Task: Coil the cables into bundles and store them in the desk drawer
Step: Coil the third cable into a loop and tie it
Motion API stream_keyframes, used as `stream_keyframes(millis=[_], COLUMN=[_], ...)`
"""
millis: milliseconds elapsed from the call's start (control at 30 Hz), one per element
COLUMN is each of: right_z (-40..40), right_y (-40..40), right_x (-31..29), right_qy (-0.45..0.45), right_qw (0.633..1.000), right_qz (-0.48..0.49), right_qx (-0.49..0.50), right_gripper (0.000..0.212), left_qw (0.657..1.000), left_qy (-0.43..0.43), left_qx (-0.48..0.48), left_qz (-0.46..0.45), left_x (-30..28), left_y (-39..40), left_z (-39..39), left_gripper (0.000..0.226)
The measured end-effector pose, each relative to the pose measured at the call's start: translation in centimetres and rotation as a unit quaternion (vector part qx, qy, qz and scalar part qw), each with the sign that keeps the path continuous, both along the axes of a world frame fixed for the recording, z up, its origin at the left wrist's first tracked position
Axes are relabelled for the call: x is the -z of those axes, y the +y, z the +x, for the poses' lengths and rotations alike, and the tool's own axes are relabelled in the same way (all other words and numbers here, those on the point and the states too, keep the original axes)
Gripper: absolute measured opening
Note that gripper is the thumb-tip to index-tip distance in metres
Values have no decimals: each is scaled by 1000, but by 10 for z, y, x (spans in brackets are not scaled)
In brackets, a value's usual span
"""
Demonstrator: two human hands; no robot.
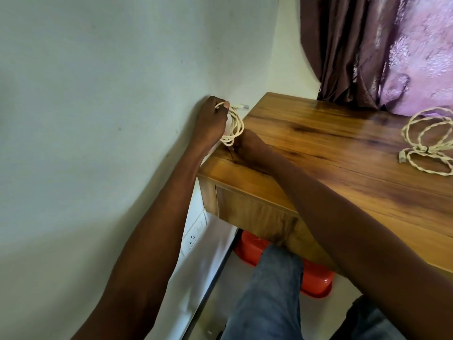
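My left hand (211, 120) grips a coil of cream cable (235, 127) at the far left edge of the wooden desk (331, 143), close to the wall. The cable's plug end (242, 107) sticks out to the right above the coil. Just below the coil, my right hand (250, 146) rests on the desk top; its fingers are hidden from view. A second cream cable (427, 141), coiled and tied with a dark band, lies on the desk at the far right. The drawer front (255, 212) under the desk's left end is closed.
A pale wall (98, 119) runs along the left, with a white socket plate (192, 239) low down. A brown and pink curtain (382, 50) hangs behind the desk. A red tub (316, 278) sits on the floor beneath it, beside my knee (274, 290).
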State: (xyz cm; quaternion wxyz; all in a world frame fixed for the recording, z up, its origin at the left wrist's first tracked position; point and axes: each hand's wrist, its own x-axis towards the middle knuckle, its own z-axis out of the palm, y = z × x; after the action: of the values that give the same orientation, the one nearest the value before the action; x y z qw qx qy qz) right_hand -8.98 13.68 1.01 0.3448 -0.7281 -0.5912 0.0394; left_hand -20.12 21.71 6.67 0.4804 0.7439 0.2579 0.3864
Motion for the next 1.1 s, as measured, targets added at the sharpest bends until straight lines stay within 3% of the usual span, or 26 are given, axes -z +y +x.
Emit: stream_keyframes(millis=[100, 233, 300, 367, 433, 500, 600, 767, 900, 1000, 1100], right_z=[5, 10, 18, 29, 29, 21, 14, 18, 22, 29, 34], right_y=[6, 1, -16, -40, -66, -88, -108, -126, -135, -136, -137], right_x=[3, 11, 12, 7, -5, -19, -32, -34, -37, -41, -40], right_qy=[-21, -116, -51, 122, 275, 344, 352, 313, 295, 317, 374], right_qw=[999, 980, 975, 952, 901, 868, 859, 865, 846, 826, 802], right_qz=[-31, -112, -71, 52, 176, 257, 300, 262, 270, 283, 308], right_qx=[22, 116, 203, 275, 284, 248, 218, 290, 352, 369, 348], right_gripper=[33, 25, 19, 13, 7, 10, 15, 24, 18, 16, 14], left_qw=[1000, 1000, 998, 992, 986, 986, 989, 990, 991, 988, 989], left_qy=[-16, -10, -24, -43, -56, -63, -74, -102, -34, -7, -21], left_qx=[-8, 7, 41, 91, 122, 116, 98, 90, 121, 142, 146], left_qz=[0, -17, -41, -73, -95, -106, -83, -41, 35, 62, 23], left_x=[-3, -2, 1, 5, 5, 5, 9, 11, 12, 17, 24], left_y=[0, 3, 5, 3, -6, -19, -41, -80, -111, -128, -135], left_z=[0, 0, 1, 6, 16, 33, 61, 96, 107, 114, 119], left_gripper=[10, 12, 12, 17, 24, 24, 16, 16, 26, 27, 31])
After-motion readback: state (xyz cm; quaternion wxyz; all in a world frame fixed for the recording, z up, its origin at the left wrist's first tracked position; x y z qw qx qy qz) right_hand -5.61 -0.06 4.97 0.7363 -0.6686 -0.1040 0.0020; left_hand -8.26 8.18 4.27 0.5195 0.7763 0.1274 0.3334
